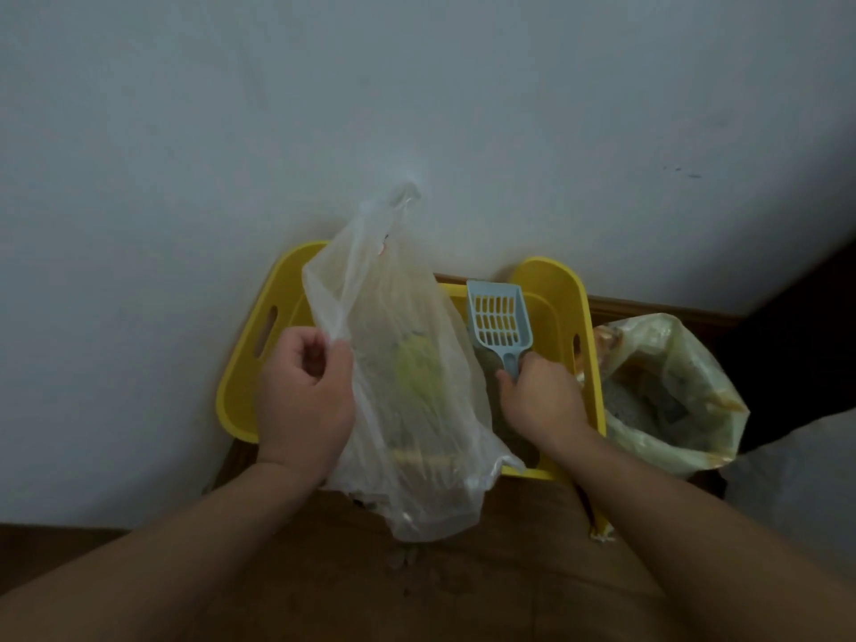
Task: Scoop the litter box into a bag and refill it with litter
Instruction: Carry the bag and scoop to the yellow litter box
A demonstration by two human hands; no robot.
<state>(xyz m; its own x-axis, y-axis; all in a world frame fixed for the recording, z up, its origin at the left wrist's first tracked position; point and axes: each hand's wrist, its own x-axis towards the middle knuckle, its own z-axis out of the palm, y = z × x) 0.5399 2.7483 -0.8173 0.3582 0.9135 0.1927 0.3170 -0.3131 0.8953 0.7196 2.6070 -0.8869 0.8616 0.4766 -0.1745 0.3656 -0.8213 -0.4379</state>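
**Inspector:** State the position of the hands.

**Assessor:** The left hand (303, 396) pinches the edge of the thin clear plastic bag (407, 363) between thumb and fingers. The bag hangs over the left and middle of the yellow plastic litter box (241, 382), which sits on the brown floor (463, 572) against the white wall (417, 108). The right hand (542, 400) is closed round the handle of the pale blue slotted plastic scoop (499, 317), inside the box on its right side. The scoop blade looks empty.

**Inspector:** And the refill supply?

**Assessor:** An open pale green sack of litter (667, 386) stands just beside the box's right wall.

**Inspector:** Recommendations for the scooping?

**Assessor:** The bag's mouth appears collapsed, and I cannot tell how wide it is open. In my judgement it should be spread before any load comes over. Slide the scoop flat under the clumps, shake loose grains through the slots over the box, then tip deep inside the bag. Thin film tears easily, so keep the scoop's edge off it.
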